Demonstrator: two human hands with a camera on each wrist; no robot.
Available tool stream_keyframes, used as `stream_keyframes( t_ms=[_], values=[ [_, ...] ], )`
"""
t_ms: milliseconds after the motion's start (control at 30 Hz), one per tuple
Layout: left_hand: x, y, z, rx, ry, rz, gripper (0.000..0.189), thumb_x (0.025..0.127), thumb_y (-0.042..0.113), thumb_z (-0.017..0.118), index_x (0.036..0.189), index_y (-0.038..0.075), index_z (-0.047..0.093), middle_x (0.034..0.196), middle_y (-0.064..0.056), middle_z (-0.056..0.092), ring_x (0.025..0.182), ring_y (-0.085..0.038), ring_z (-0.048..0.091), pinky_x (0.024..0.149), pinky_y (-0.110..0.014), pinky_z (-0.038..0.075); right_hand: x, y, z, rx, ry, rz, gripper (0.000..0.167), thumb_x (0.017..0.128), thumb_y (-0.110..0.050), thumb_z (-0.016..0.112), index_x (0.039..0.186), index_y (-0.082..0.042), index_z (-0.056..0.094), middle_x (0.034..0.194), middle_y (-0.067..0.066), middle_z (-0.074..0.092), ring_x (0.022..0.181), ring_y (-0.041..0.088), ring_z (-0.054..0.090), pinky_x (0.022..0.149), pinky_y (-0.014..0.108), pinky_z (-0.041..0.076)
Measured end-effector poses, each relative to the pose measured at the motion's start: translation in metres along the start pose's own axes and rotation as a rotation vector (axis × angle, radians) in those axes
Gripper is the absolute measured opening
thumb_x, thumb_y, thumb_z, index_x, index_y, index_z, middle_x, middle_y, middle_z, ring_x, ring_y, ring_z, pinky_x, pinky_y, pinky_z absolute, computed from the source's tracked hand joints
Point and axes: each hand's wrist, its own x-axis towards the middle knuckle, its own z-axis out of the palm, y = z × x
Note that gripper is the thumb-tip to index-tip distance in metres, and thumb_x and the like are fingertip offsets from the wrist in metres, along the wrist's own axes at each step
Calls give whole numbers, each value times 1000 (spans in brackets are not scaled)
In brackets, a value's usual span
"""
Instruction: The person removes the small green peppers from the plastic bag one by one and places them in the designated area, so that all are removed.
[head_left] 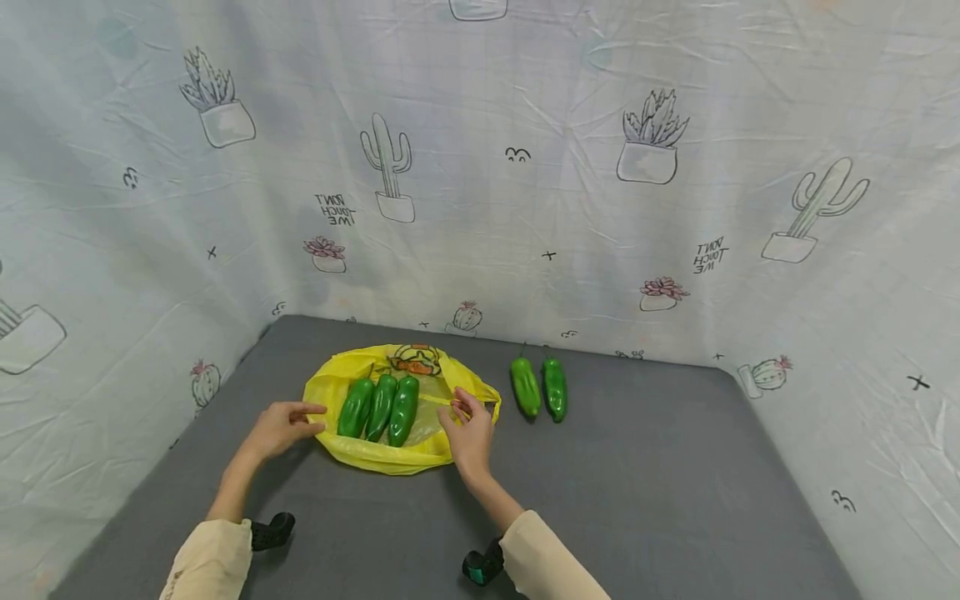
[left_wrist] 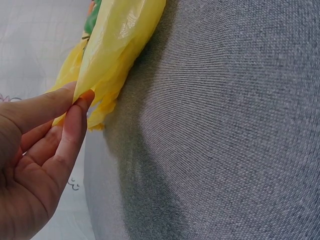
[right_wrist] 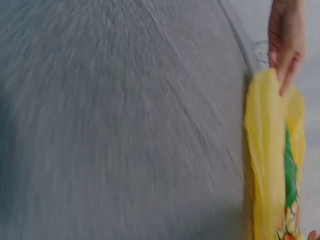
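Observation:
A yellow plastic bag (head_left: 352, 454) lies spread with its mouth facing up, and a printed picture shows at its far side. Inside it, three long green peppers (head_left: 380, 407) rest side by side. My left hand (head_left: 279, 429) pinches the bag's left rim between thumb and fingers; the left wrist view shows the thin yellow film (left_wrist: 107, 65) caught at the fingertips. Over the bag's right side is my right hand (head_left: 471, 433), its fingers loosely bent with nothing between them. Only a fingertip of it shows in the blurred right wrist view.
Two more green peppers, one lighter (head_left: 526, 388) and one darker (head_left: 555, 389), lie right of the bag on the grey tabletop (head_left: 637, 483). A white cloth (head_left: 480, 167) printed with cacti hangs behind and along both sides. Each wrist carries a black strap device (head_left: 272, 532).

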Motion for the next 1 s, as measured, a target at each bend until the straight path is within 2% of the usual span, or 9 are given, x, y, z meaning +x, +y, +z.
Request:
stream_keyframes(
  t_ms=[233, 500, 600, 767, 1000],
  values=[
    [1, -1, 2, -20, 6, 18, 37, 90, 15, 67, 117, -11, 63, 82, -9, 65, 65, -16, 50, 57, -31, 41, -15, 4, 32, -38, -60, -4, 41, 82, 0, 73, 120, 10, 60, 115, 26, 58, 102, 38, 59, 87, 37, 50],
    [1, 1, 1, -13, 15, 5, 37, 90, 14, 67, 116, -11, 63, 82, -9, 65, 65, -16, 49, 56, -31, 40, -17, 11, 64, -146, -97, -30, 50, 79, -6, 77, 123, 10, 59, 114, 21, 56, 96, 33, 58, 81, 39, 51],
    [2, 0, 2, -14, 13, 4, 37, 90, 15, 67, 117, -10, 63, 82, -9, 65, 65, -16, 49, 57, -32, 40, -16, 11, 70, -215, -71, -33, 55, 76, -7, 80, 124, 10, 59, 115, 21, 55, 100, 34, 56, 82, 42, 49],
    [1, -1, 1, -10, 11, -2, 36, 90, 14, 67, 117, -11, 62, 80, -7, 64, 65, -16, 49, 57, -32, 40, -16, 10, 77, -316, -55, 9, 65, 74, -7, 83, 128, 12, 54, 122, 24, 51, 112, 39, 51, 89, 46, 47],
    [-2, -1, 0, -17, 12, -4, 36, 90, 14, 67, 117, -10, 63, 82, -9, 64, 67, -17, 51, 57, -32, 41, -18, 9, 81, -325, -35, 12, 61, 74, 11, 74, 130, 12, 51, 124, 24, 50, 115, 39, 49, 91, 46, 45]
  ],
)
